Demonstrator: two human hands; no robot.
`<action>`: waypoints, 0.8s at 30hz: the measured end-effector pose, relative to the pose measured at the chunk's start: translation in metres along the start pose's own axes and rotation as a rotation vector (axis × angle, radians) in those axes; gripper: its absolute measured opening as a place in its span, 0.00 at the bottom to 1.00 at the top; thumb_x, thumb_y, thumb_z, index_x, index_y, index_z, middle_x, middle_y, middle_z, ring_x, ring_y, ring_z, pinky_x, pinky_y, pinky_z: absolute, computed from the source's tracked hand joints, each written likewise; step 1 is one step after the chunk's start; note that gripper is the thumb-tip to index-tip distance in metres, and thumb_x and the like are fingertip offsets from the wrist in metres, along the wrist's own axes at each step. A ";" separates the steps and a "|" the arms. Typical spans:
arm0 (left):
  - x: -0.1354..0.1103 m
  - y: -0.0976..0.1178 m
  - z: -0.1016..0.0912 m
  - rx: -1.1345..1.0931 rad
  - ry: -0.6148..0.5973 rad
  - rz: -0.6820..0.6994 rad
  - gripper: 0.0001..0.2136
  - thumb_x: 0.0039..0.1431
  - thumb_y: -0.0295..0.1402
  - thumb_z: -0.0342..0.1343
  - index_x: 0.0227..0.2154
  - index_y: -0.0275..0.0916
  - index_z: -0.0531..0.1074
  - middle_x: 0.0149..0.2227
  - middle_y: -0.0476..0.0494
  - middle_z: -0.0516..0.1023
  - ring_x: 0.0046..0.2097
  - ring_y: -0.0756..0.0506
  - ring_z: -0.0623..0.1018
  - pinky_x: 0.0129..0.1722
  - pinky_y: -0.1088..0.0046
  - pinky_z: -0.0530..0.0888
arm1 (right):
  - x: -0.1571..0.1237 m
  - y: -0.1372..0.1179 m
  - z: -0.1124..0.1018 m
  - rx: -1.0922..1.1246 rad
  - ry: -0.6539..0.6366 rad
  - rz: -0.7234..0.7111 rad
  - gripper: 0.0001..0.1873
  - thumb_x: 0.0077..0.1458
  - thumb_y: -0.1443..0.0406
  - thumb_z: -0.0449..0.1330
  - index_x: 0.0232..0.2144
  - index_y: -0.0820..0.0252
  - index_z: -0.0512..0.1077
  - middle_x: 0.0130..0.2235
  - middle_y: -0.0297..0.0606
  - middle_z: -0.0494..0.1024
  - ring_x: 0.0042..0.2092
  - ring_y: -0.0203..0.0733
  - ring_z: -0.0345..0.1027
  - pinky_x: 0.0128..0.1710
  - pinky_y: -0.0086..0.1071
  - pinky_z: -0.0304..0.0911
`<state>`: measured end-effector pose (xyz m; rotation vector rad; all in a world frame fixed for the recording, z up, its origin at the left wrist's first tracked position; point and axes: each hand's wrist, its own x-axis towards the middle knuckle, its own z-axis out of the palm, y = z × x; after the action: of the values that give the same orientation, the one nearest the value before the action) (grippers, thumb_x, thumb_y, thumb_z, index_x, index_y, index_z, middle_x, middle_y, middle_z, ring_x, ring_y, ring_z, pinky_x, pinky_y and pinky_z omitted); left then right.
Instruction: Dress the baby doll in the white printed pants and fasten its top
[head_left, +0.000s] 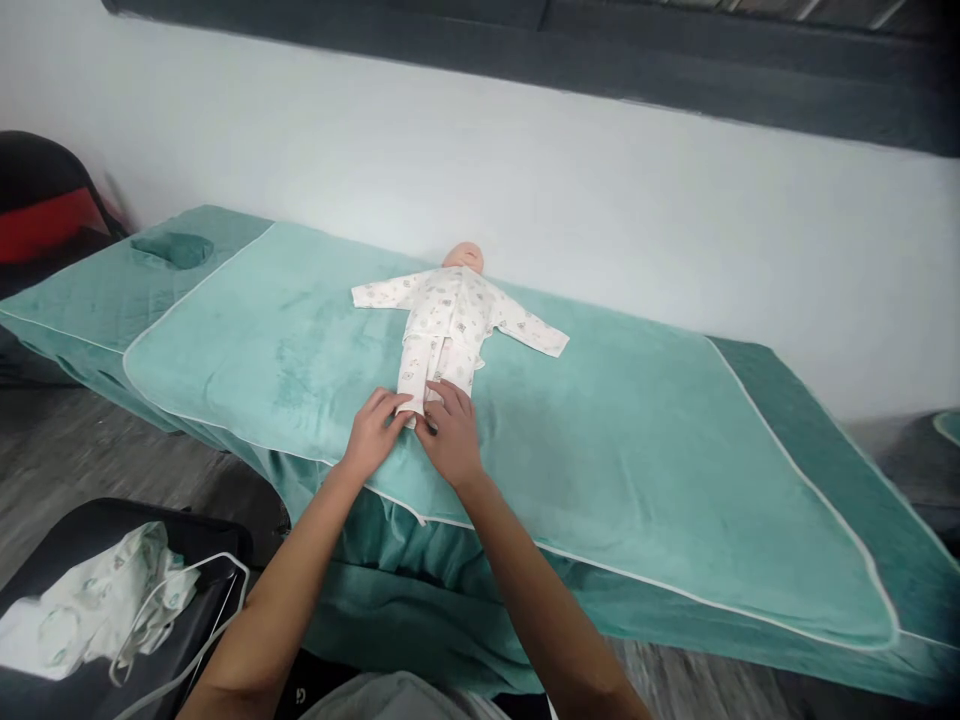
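Note:
A baby doll (450, 315) in a white printed top and trousers lies on its back on a teal blanket (600, 450), head toward the wall, arms spread. My left hand (373, 432) rests at the cuff of the doll's left-side trouser leg, fingers curled and pinching the fabric. My right hand (451, 432) sits beside it at the other trouser cuff, fingers bent and gripping the cloth. Both hands touch each other near the doll's feet.
The blanket covers a long teal-sheeted bed (862, 480) against a white wall, with a face hole (174, 248) at the far left. A black case (112, 600) at lower left holds white printed baby clothes (105, 600). A dark chair with red cloth (45, 215) stands at the left.

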<state>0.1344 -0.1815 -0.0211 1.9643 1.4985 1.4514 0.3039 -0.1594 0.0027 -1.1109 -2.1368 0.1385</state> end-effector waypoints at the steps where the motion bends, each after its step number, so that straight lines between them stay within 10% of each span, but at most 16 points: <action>1: -0.002 -0.002 -0.002 -0.006 -0.003 -0.002 0.10 0.69 0.37 0.55 0.48 0.44 0.76 0.40 0.44 0.76 0.42 0.46 0.77 0.45 0.67 0.75 | -0.002 -0.002 0.000 0.017 0.012 0.000 0.06 0.61 0.68 0.59 0.34 0.53 0.74 0.57 0.41 0.76 0.65 0.52 0.61 0.65 0.52 0.59; 11: -0.025 -0.021 -0.002 0.196 0.009 -0.047 0.11 0.69 0.31 0.50 0.48 0.42 0.76 0.40 0.40 0.77 0.44 0.41 0.76 0.45 0.61 0.74 | -0.040 0.014 0.009 0.055 0.134 0.173 0.18 0.65 0.67 0.53 0.55 0.52 0.71 0.55 0.49 0.75 0.57 0.53 0.69 0.57 0.52 0.69; 24: -0.072 0.004 -0.001 0.228 0.119 -0.079 0.04 0.69 0.31 0.51 0.39 0.46 0.71 0.40 0.42 0.77 0.45 0.40 0.76 0.47 0.56 0.74 | -0.093 0.024 -0.022 0.245 0.294 0.330 0.09 0.64 0.66 0.56 0.43 0.48 0.73 0.41 0.40 0.76 0.42 0.50 0.73 0.41 0.47 0.74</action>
<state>0.1388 -0.2441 -0.0562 1.9455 1.8455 1.4423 0.3691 -0.2190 -0.0409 -1.2440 -1.6207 0.3561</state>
